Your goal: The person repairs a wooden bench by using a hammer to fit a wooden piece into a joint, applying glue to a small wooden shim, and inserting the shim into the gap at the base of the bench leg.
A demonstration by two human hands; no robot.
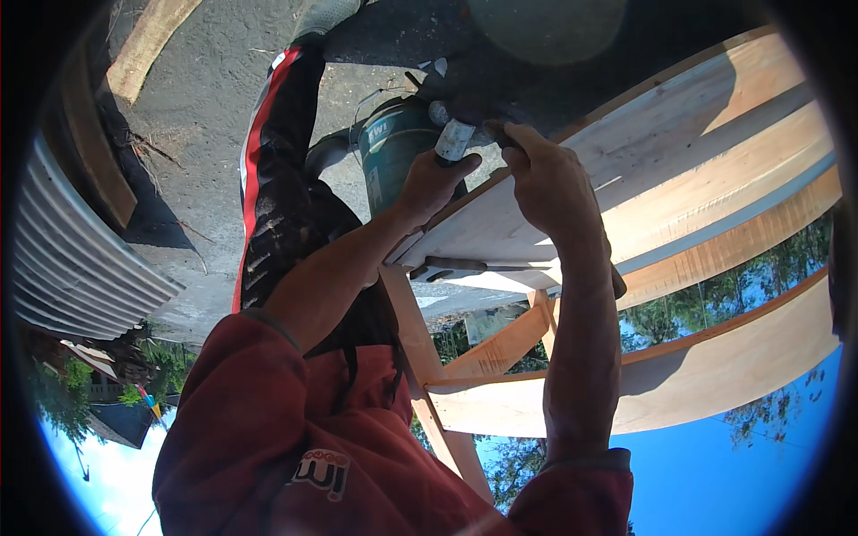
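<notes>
My left hand is closed around a short whitish cylinder with a dark lower end, tilted above the rim of a dark green bucket. Close by on the right, my right hand has its fingers pinched together. A small dark brownish thing shows at those fingertips, too unclear to name. Beside both hands runs a pale wooden board of a long frame. On a lower ledge of it lies a dark-handled tool, its kind uncertain. A brown rounded end pokes out behind my right forearm.
Curved pale boards and a wooden post form the frame at the right. Corrugated metal sheet and a dark beam lie at the left. A loose plank rests on the grey ground at the upper left.
</notes>
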